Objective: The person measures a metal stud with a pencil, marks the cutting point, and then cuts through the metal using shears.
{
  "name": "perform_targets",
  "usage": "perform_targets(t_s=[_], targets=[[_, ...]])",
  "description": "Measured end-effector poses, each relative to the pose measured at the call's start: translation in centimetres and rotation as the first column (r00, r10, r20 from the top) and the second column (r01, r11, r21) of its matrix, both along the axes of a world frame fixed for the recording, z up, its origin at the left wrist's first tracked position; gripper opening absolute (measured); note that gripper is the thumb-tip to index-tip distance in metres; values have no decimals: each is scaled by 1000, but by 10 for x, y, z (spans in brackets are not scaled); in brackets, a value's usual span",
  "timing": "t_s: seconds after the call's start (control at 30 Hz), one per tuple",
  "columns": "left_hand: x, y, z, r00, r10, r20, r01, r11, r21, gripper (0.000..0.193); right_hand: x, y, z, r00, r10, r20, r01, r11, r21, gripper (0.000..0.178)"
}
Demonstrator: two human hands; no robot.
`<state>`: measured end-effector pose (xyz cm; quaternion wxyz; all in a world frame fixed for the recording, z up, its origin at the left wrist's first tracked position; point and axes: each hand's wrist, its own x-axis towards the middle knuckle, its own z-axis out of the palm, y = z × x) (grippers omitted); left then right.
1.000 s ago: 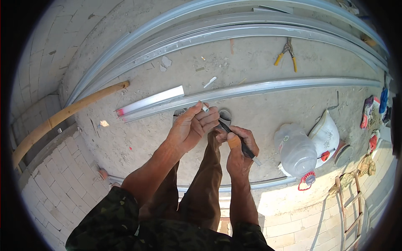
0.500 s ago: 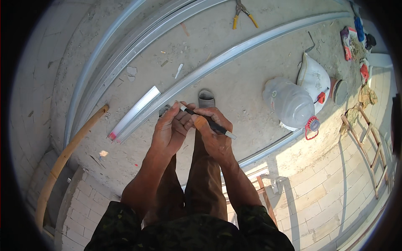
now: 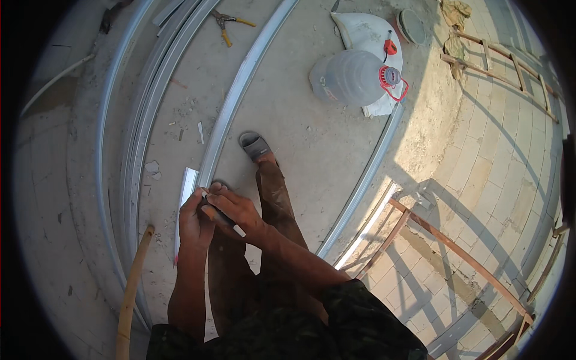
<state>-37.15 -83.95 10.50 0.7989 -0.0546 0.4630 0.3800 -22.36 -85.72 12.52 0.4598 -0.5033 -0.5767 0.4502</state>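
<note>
Underfoot, we are standing among long grey metal channels [image 3: 234, 108] on the concrete floor [image 3: 300, 120], a tripping risk. Our left hand [image 3: 193, 222] and right hand [image 3: 237, 213] are both gripping a slim dark marker pen [image 3: 223, 221]; it could slip free.

Both hands meet over the concrete floor [image 3: 300, 120]: the left hand [image 3: 193, 221] and right hand [image 3: 237, 213] close together around a slim dark pen-like marker with a white end [image 3: 223, 219]. Just beside them lie a short flat silvery metal strip [image 3: 185, 198] and a long grey metal channel [image 3: 237, 96]; a clear plastic water jug with a red cap [image 3: 351, 77] sits well apart.
</note>
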Motion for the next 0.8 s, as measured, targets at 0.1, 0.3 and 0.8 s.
perform_targets(t_s=[0.1, 0.3, 0.8], targets=[[-15, -15, 6, 996, -58, 72, 59, 998, -11, 21, -11, -27, 0, 996, 0, 90, -5, 999, 53, 42], [2, -34, 26, 985, -164, 53, 166, 985, -41, 20, -8, -66, 12, 959, -93, 268, 64, 991, 114, 48], [31, -15, 16, 939, -336, 74, 343, 932, -117, 19, 35, -61, 16, 981, -173, 90, 166, 983, 78, 42]])
